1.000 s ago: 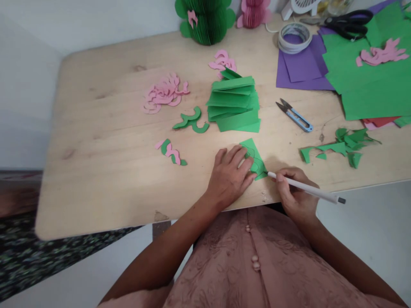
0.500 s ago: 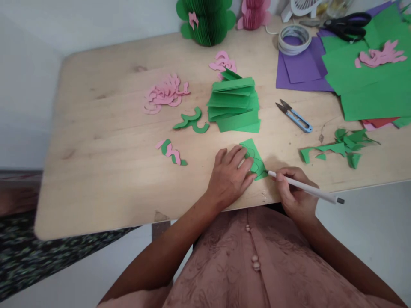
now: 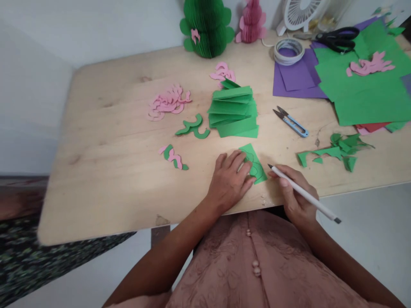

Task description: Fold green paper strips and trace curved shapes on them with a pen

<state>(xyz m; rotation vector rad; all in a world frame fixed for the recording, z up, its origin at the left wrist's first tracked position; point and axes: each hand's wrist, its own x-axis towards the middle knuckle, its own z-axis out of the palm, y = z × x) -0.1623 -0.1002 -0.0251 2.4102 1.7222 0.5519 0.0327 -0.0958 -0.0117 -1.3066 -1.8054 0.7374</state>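
Note:
My left hand (image 3: 229, 182) lies with its fingers spread, the fingertips on the left side of a small green paper piece (image 3: 257, 174). Curved drawn lines show on that paper. In my right hand (image 3: 297, 194) is a white pen (image 3: 306, 195), its dark tip just right of the paper and apart from it. Beyond my left hand sits a stack of folded green papers (image 3: 233, 112). Green curved cutouts (image 3: 201, 133) and a pink and green twisted piece (image 3: 173, 157) lie to the left.
Pink cutouts (image 3: 168, 102) lie at centre left. Blue snips (image 3: 292, 122) and green scraps (image 3: 345, 149) are on the right. Farther back are tape rolls (image 3: 289, 52), black scissors (image 3: 337, 39), purple sheets (image 3: 297, 77), large green sheets (image 3: 366, 94), a green honeycomb ornament (image 3: 208, 30) and a fan (image 3: 302, 15).
The pen tip has lifted off the green paper's edge and moved slightly up and right. My left hand stays on the paper. The whole view has shifted a little.

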